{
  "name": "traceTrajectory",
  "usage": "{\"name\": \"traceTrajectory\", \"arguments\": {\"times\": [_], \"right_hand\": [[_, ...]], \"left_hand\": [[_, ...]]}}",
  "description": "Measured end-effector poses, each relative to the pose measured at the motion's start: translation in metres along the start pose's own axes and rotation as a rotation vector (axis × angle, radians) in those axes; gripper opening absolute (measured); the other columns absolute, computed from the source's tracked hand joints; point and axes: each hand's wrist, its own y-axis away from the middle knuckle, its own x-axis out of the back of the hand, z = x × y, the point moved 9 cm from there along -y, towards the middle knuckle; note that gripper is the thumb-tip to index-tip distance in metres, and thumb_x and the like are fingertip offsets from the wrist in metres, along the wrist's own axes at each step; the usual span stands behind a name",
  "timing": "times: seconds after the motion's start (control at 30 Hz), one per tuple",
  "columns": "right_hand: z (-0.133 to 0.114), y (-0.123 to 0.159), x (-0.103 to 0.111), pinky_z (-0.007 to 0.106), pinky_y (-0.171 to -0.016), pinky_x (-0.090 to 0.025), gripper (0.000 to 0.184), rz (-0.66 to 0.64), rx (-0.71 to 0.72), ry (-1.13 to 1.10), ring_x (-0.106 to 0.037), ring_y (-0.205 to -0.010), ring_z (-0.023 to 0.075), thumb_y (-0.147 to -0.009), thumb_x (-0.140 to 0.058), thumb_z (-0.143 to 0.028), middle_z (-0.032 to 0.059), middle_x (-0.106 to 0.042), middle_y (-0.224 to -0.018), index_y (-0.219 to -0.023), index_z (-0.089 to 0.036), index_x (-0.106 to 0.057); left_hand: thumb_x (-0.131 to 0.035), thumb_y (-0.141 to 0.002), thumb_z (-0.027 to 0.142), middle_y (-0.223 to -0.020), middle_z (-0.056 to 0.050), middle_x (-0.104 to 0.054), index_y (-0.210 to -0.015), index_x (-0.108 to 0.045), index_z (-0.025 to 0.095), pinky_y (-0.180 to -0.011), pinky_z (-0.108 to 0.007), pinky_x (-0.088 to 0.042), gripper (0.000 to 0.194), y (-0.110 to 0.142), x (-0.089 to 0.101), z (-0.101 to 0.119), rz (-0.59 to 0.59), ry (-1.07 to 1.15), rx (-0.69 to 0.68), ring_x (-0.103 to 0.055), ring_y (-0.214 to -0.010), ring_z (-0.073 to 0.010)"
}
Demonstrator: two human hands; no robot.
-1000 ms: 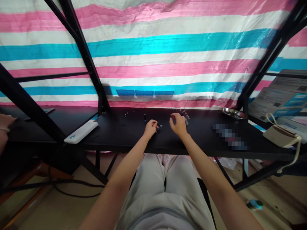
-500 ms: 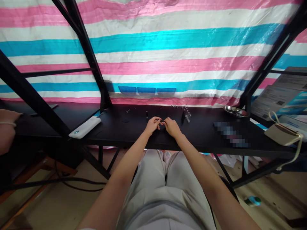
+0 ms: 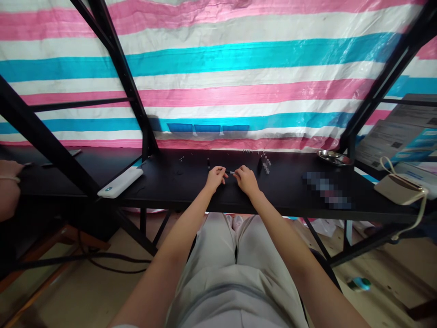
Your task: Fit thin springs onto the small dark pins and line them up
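Above the black table (image 3: pixel 164 184), close to its front edge, my two hands face each other a short way apart. A slim, short dark piece with a lighter section (image 3: pixel 231 172) spans the gap between them; its exact kind is too small to make out. My left hand (image 3: pixel 215 179) pinches the left end with its fingertips. At the other end, my right hand (image 3: pixel 247 179) has its fingers closed around the piece. Beyond my left hand a small black cylinder (image 3: pixel 208 163) stands upright. Past my right hand is another black cylinder (image 3: pixel 260 165), beside several small clear pieces (image 3: pixel 267 166).
Tiny white pieces (image 3: pixel 248 151) lie along the back edge. A white oblong device (image 3: pixel 121 182) rests at left, near another person's arm (image 3: pixel 10 189). On the right are a metal dish (image 3: pixel 332 158), a blurred-out item (image 3: pixel 327 190) and a beige bag (image 3: pixel 398 189). Black frame posts (image 3: pixel 128 82) flank the table.
My hands have drawn slightly apart, the right one moving a little to the right. More of the slim piece, with its lighter section, now shows between them.
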Motion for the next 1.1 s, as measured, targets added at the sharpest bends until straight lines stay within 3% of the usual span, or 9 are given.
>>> {"name": "traceTrajectory", "arguments": {"times": [0.23, 0.47, 0.7, 0.9, 1.1], "right_hand": [[0.014, 0.001, 0.002, 0.030, -0.069, -0.035, 0.022, 0.033, -0.125, 0.015, -0.051, -0.081, 0.0204, -0.090, -0.039, -0.020, 0.0105, -0.057, -0.089, -0.091, -0.015, -0.061], [-0.014, 0.003, -0.002, 0.025, -0.070, -0.038, 0.023, -0.071, 0.122, -0.159, -0.053, -0.078, 0.0156, -0.091, -0.038, -0.022, 0.0068, -0.058, -0.087, -0.095, -0.017, -0.060], [-0.010, 0.004, -0.011, 0.023, -0.067, -0.038, 0.016, -0.136, 0.093, -0.184, -0.055, -0.074, 0.0139, -0.085, -0.047, -0.020, 0.0050, -0.062, -0.082, -0.086, -0.017, -0.062], [0.037, 0.001, 0.004, 0.023, -0.065, -0.040, 0.020, -0.037, -0.184, -0.291, -0.057, -0.068, 0.0137, -0.082, -0.050, -0.031, 0.0032, -0.065, -0.076, -0.084, -0.017, -0.064], [0.099, 0.016, 0.024, 0.023, -0.062, -0.038, 0.017, -0.078, -0.369, -0.228, -0.057, -0.065, 0.0146, -0.073, -0.058, -0.033, 0.0018, -0.064, -0.068, -0.069, -0.018, -0.063]], "left_hand": [[-0.054, -0.083, 0.027, -0.062, 0.002, -0.060, -0.087, -0.050, 0.013, -0.036, -0.017, -0.028, 0.014, -0.001, 0.007, -0.002, 0.077, -0.004, 0.001, -0.045, -0.034, -0.0033], [-0.064, -0.074, 0.025, -0.060, 0.000, -0.062, -0.089, -0.059, 0.012, -0.038, -0.017, -0.030, 0.021, 0.007, -0.016, 0.009, -0.165, -0.041, -0.042, -0.048, -0.038, -0.0049], [-0.056, -0.077, 0.019, -0.056, -0.001, -0.062, -0.081, -0.055, 0.011, -0.035, -0.017, -0.022, 0.009, 0.009, -0.022, 0.008, -0.235, 0.000, 0.020, -0.050, -0.036, -0.0063], [-0.056, -0.078, 0.024, -0.060, 0.001, -0.062, -0.084, -0.052, 0.014, -0.035, -0.017, -0.021, 0.013, 0.006, -0.019, 0.005, -0.191, -0.025, 0.023, -0.048, -0.035, -0.0049], [-0.056, -0.077, 0.024, -0.059, 0.000, -0.061, -0.077, -0.055, 0.013, -0.037, -0.018, -0.025, 0.011, 0.005, -0.020, 0.004, -0.188, -0.025, 0.003, -0.046, -0.036, -0.0050]]}}
